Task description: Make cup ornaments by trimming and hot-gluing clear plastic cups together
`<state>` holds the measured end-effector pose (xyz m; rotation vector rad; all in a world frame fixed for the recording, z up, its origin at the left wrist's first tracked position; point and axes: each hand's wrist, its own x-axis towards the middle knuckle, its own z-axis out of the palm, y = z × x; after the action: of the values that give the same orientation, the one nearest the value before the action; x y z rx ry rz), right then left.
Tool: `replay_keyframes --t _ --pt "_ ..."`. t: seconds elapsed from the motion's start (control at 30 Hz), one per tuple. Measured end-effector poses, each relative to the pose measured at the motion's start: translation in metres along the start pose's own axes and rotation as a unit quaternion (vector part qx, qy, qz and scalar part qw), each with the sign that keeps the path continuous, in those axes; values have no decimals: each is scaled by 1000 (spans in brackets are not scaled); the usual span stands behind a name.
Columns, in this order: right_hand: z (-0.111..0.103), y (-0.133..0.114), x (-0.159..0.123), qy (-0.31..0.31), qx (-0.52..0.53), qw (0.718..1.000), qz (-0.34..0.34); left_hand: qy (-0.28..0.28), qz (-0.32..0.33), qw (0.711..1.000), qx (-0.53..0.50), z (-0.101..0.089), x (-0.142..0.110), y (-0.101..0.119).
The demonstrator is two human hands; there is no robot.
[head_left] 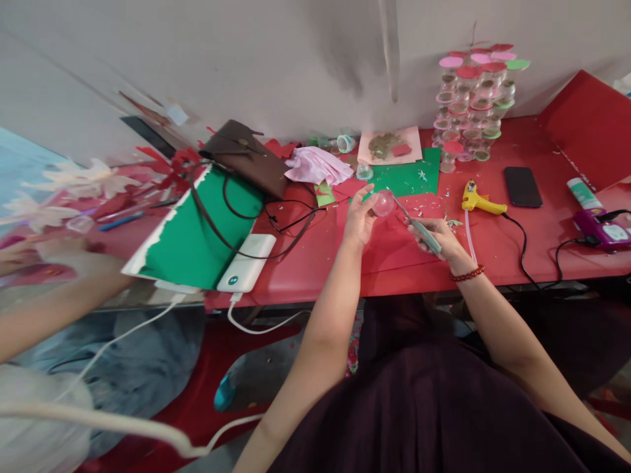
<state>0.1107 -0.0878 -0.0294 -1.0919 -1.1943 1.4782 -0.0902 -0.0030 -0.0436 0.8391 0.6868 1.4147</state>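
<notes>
My left hand is closed on the edge of a small clear plastic cup, raised above the red sheet on the table. In my right hand is a utility knife with a pale green handle. Its thin blade points up and left, close to the cup's rim; whether it touches I cannot tell. A red sheet lies beneath both hands. Just beyond them is a green sheet scattered with small scraps, and another small clear cup stands beside it.
A tiered stack of clear cups with coloured discs stands against the wall. On the right are a yellow glue gun, a phone and a purple power strip. Leftward lie a white power bank, brown bag and another person's arm.
</notes>
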Motion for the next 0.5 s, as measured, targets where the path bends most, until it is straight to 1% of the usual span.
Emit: replay_keyframes --t 0.37,0.5 --pt "1 -4 -3 -8 -17 1000 0 28 8 1000 8 -4 3 0" --pt "0 -5 -3 -5 -16 1000 13 22 13 1000 13 -4 2 2"
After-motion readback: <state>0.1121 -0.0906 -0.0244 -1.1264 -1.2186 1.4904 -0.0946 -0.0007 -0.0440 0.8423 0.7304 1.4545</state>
